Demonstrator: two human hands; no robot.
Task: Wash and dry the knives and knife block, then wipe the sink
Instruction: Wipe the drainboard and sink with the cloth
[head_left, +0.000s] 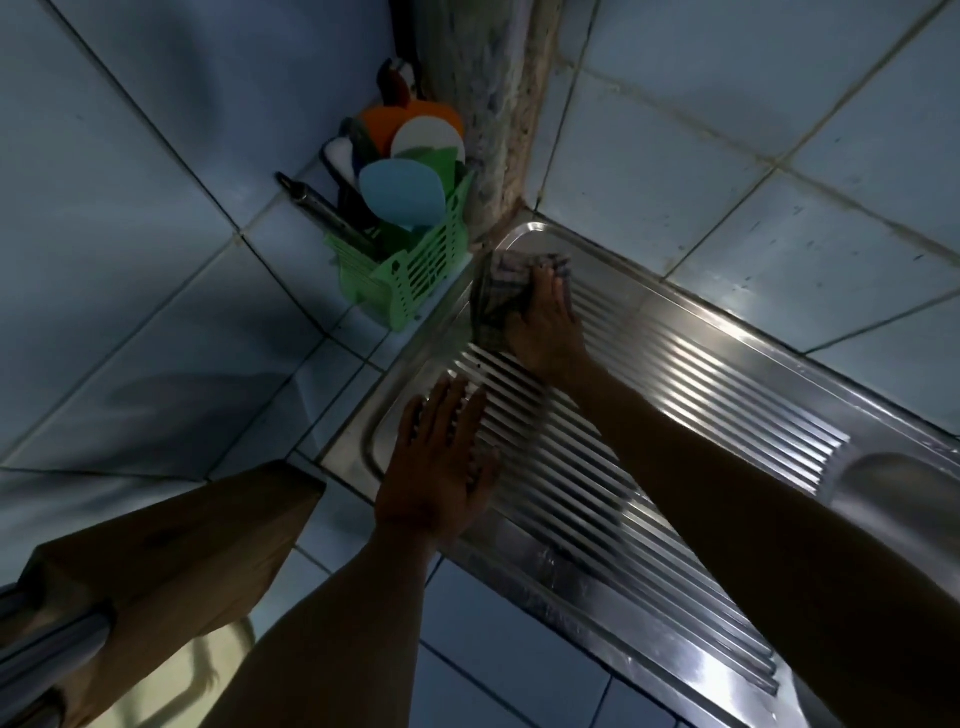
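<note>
Now, left of the sink (727, 395), the knife block (171, 551) is sitting on the tiled counter, with a green basket (410, 270) standing beyond it. The left hand (441, 467) is lying flat, fingers spread, on the sink's ribbed drainboard. Further in, the right hand (545, 322) is pressing a checked cloth (493, 296) into the sink's back corner, fingers extended.

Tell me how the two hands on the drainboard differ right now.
The right hand presses a checked cloth onto the far corner of the drainboard; the left hand holds nothing. The left hand lies flat with fingers spread near the drainboard's near edge, while the right hand reaches further, towards the green basket. Both rest palm down on the ribbed steel.
</note>
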